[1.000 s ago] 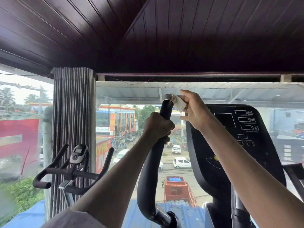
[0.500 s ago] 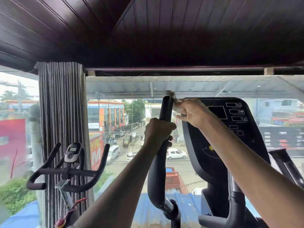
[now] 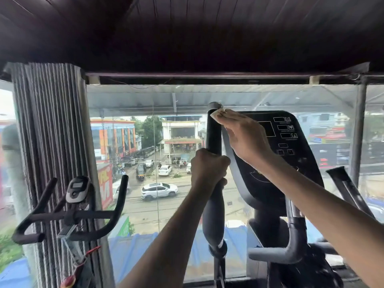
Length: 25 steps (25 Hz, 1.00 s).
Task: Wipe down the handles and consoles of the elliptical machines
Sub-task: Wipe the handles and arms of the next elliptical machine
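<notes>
I've got my left hand (image 3: 208, 169) wrapped in a tight fist round the middle of the tall black padded elliptical handle (image 3: 214, 140), arm reaching straight up from below, knuckles facing me, and my right hand (image 3: 242, 138) is up near the handle's top, forearm coming in from the lower right, fingers bent over and pressing a small white folded wipe (image 3: 217, 115) against the handle's right side just under its shiny metal end cap (image 3: 215, 105); only a corner of the wipe shows past my fingertips. The handle is matte, foam-like in look, swelling thicker below my left fist and ending in a ringed joint low down. Right behind my right hand sits the glossy black plastic elliptical console (image 3: 291, 146), rounded at the top, with small rectangular outlined windows down its right half. Off to the left, a grey ribbed curtain (image 3: 49, 142) hangs in pleats, and in front of it stands an exercise bike's black curved handlebar (image 3: 68, 215) with a small grey display, all set before a big glass window over a street
</notes>
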{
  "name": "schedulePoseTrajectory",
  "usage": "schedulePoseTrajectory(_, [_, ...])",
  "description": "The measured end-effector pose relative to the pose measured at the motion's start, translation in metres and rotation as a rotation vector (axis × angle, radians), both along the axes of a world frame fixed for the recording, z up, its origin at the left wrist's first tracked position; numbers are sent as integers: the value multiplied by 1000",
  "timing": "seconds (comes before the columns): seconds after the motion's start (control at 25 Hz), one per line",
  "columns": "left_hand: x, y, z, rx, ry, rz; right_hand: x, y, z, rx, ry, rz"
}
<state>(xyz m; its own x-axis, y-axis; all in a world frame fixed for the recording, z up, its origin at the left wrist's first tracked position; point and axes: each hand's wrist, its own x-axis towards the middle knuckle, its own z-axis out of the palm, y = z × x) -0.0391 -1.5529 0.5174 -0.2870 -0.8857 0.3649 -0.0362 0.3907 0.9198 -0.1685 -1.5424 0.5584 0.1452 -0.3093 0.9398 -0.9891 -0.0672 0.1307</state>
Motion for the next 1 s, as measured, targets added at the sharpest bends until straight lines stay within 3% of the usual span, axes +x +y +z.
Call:
schedulePoseTrajectory(0.08, [-3, -7, -2, -2, 15, -14, -7, 7, -2, 8, 169, -120])
schedulePoseTrajectory(0.2, [-2, -9, -4, -11, 24, -37, -4, 5, 17, 58, 208, -263])
schedulePoseTrajectory(0.28, [-1, -8, -3, -22, 18, -43, 4, -1, 23, 82, 213, -244])
schedulePoseTrajectory(0.52, [-1, -4, -3, -52, 17, -6, -22, 15, 28, 158, 478, -163])
schedulePoseTrajectory(0.76, [0, 1, 0, -39, 15, 40, -12, 5, 44, 219, 473, -163])
schedulePoseTrajectory(1.0, [0, 1, 1, -29, 10, 44, -25, 17, 38, 225, 620, -120])
